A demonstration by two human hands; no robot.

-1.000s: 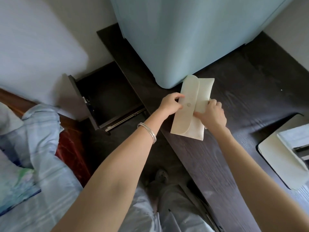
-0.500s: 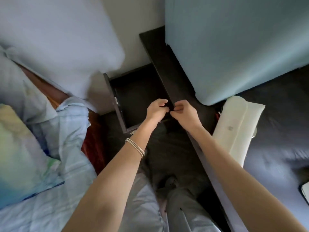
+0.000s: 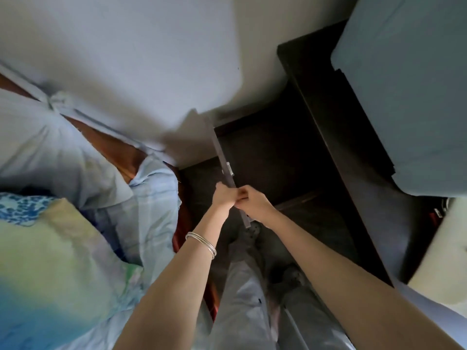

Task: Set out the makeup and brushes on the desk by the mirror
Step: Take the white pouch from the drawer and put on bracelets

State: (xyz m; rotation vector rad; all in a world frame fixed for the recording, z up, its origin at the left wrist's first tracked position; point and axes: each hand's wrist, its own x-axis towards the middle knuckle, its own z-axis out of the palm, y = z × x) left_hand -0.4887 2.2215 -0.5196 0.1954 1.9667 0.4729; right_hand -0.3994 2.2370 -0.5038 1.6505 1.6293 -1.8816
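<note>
The dark open drawer [image 3: 267, 160] sticks out from the dark wooden desk [image 3: 364, 213], and its inside looks dark with nothing discernible. My left hand [image 3: 223, 195] and my right hand [image 3: 254, 204] meet at the drawer's grey front panel [image 3: 219, 147], fingers curled over its edge. A cream pouch [image 3: 441, 261] lies on the desk at the far right, apart from both hands. No brushes or makeup items show outside it.
A large pale blue object [image 3: 409, 97] stands on the desk at the upper right. A bed with light blue bedding [image 3: 141, 198] and a pillow [image 3: 113, 59] fills the left. My legs [image 3: 242, 299] stand between bed and desk.
Both hands let go of the cream pouch, left it on the desk, and moved left to the drawer front. The view swung left, pushing the pouch to the right edge.
</note>
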